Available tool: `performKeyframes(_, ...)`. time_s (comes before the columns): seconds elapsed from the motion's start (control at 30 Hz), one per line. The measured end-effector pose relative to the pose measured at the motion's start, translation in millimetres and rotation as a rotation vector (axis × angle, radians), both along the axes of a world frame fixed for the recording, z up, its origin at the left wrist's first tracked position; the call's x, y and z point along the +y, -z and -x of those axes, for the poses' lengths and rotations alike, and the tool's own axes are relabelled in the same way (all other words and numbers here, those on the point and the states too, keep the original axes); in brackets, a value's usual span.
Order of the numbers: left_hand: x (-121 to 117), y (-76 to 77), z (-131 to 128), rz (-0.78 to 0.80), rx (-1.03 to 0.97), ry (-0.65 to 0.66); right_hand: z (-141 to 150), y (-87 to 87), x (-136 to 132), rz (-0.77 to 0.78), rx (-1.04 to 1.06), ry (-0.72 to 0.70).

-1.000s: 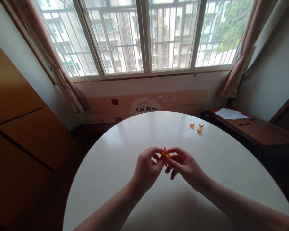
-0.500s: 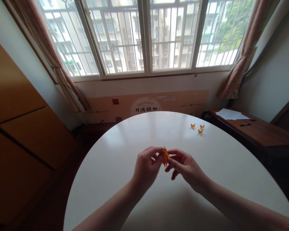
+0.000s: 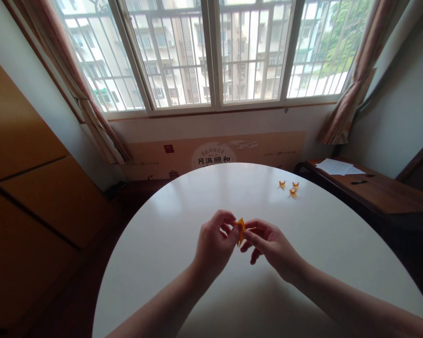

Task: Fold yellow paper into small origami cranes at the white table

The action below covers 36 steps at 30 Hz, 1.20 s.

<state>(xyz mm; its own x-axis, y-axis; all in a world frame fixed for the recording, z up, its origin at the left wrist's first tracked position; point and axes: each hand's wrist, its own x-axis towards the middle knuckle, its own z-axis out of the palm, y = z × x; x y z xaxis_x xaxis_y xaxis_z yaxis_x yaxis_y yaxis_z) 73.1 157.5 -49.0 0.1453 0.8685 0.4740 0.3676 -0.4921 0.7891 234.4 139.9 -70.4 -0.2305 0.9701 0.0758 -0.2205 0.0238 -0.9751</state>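
Between my two hands, above the white round table [image 3: 155, 281], is a small piece of folded orange origami paper [image 3: 241, 230] with pointed ends at top and bottom. My left hand [image 3: 216, 239] pinches its left side between thumb and fingers. On the other side, my right hand [image 3: 268, 241] grips the edge with thumb and index finger, its lower fingers curled loosely beneath. Fingertips cover part of the folds. Farther back on the right of the table stand three small orange origami birds [image 3: 293, 192], close together.
To the right, a brown wooden side table [image 3: 391, 192] carries white paper sheets [image 3: 338, 167] and a dark pen-like item [image 3: 358, 182]. A wooden cabinet [image 3: 24, 202] stands at left. Beyond the table are a printed cardboard panel [image 3: 183, 152] and a barred window with tied curtains.
The fingers of my left hand have shifted up off the paper's top tip, which now shows more. The origami paper has turned slightly. My right hand has barely moved.
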Motion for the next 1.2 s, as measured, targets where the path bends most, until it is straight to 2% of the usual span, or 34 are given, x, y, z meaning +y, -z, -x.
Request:
performKeyframes(0.37,-3.1,-3.1,-1.3,0.023,-0.010,0.004,1.8,-0.8,-0.8,-0.013,0.019,-0.034)
performKeyframes(0.7,-2.0,-5.3,-1.5,0.047,-0.070,0.075,1.7,-1.9,-2.6,-0.010,0.032,-0.027)
performKeyframes(0.97,-1.6,-0.5,-4.2,0.128,-0.161,0.074,4.2,1.2,-0.9,-0.004,0.034,-0.042)
performKeyframes(1.2,-0.9,-2.3,-5.6,0.208,-0.219,0.140,3.2,-2.7,-2.7,0.046,0.051,-0.043)
